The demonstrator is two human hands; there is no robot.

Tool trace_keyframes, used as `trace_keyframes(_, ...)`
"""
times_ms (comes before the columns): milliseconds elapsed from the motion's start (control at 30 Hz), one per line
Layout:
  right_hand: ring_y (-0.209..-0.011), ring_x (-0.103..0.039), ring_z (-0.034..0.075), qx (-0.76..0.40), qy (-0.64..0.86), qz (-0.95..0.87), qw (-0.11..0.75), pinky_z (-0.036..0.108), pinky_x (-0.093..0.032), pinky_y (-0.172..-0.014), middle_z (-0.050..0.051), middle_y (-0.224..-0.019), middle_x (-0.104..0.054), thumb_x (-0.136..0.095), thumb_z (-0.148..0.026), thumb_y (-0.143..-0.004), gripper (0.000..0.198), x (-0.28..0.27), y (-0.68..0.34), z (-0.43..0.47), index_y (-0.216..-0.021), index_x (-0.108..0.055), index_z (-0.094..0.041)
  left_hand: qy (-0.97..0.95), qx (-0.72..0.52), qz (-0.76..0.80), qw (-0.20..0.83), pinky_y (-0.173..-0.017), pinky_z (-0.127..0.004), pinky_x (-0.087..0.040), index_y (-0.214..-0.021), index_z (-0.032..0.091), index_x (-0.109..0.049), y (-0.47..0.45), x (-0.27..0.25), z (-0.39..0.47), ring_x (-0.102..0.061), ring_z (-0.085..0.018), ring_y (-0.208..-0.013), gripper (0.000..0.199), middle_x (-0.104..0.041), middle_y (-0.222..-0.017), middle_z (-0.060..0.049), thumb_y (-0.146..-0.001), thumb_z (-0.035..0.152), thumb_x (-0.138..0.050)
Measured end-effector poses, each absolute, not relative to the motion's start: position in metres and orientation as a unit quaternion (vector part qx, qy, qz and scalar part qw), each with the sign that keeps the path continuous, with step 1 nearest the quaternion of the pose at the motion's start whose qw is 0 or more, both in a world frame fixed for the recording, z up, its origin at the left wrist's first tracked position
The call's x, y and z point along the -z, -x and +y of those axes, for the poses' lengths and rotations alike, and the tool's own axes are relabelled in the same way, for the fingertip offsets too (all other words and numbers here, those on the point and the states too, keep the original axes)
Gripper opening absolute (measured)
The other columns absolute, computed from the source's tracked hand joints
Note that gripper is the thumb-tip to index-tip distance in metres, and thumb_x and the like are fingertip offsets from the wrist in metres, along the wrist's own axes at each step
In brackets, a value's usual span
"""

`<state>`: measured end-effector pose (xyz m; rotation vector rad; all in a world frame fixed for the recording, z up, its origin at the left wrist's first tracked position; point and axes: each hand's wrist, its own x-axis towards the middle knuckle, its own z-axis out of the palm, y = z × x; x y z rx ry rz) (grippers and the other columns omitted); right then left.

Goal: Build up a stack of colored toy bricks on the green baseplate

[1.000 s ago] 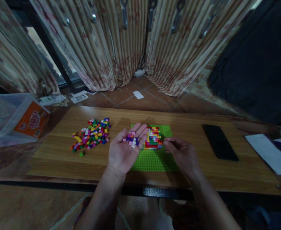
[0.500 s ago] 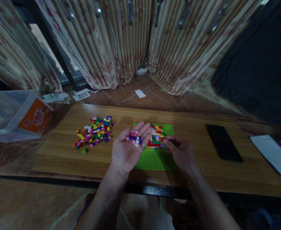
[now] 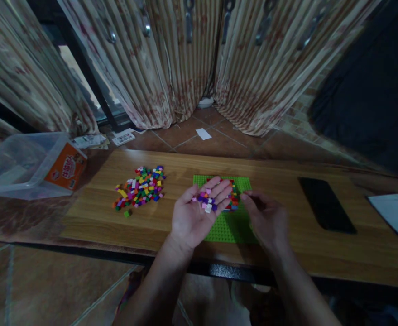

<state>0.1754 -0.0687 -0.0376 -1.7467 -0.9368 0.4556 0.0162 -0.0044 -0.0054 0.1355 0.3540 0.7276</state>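
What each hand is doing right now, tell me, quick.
Left hand: open, palm up, holding small bricks.
Right hand: curled; whether it is closed on anything cannot be told.

Over the green studded plastic baseplate (image 3: 228,228), the bare upturned left hand (image 3: 195,222) cradles small purple, pink and white cubes (image 3: 207,200).

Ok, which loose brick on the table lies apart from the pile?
The single green brick between the pile and the table's front edge; bare wood surrounds it, while the others lie bunched together.
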Motion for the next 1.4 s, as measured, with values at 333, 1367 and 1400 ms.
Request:
trace_keyframes(333,-0.091,-0.063,0.015,-0.124,0.594,-0.63,0.485,0.029,-0.051,-0.081,0.002,-0.097,-0.066,-0.064,-0.023,-0.086,0.012,0.012,-0.134,-0.075,-0.096,-0.069,-0.024,-0.062,-0.374,0.149,0.913,-0.111,-0.039,-0.03,-0.137,0.001,-0.044,-0.015,0.005,-0.004,-0.048,-0.029,-0.13,0.056,-0.057,-0.133,-0.021,-0.09,0.032,-0.043)
trace_keyframes(1367,-0.105,-0.057,0.021,-0.047,0.609,-0.641,0.465,0.042,-0.046,-0.092,0.002,-0.108,-0.063,-0.056,-0.026,-0.091,0.017,0.01,-0.143,-0.066,-0.101,-0.069,-0.03,0.004,-0.306,0.196,0.932,-0.072,-0.027,-0.049,-0.081,0.01,-0.063,-0.017,-0.001,-0.009,-0.061,-0.014,-0.071,0.03,-0.065,-0.075,-0.006,-0.093,0.026,-0.042)
trace_keyframes(1400,-0.104,-0.057,0.021,-0.047,0.61,-0.641,0.463,0.042,-0.046,-0.092,0.002,-0.108,-0.063,-0.056,-0.026,-0.091,0.017,0.009,-0.142,-0.067,-0.102,-0.069,-0.03,0.003,-0.307,0.199,0.931,-0.072,-0.026,-0.049,-0.08,0.01,-0.063,-0.016,-0.001,-0.008,-0.061,-0.013,-0.071,0.029,-0.065,-0.076,-0.006,-0.093,0.026,-0.042)
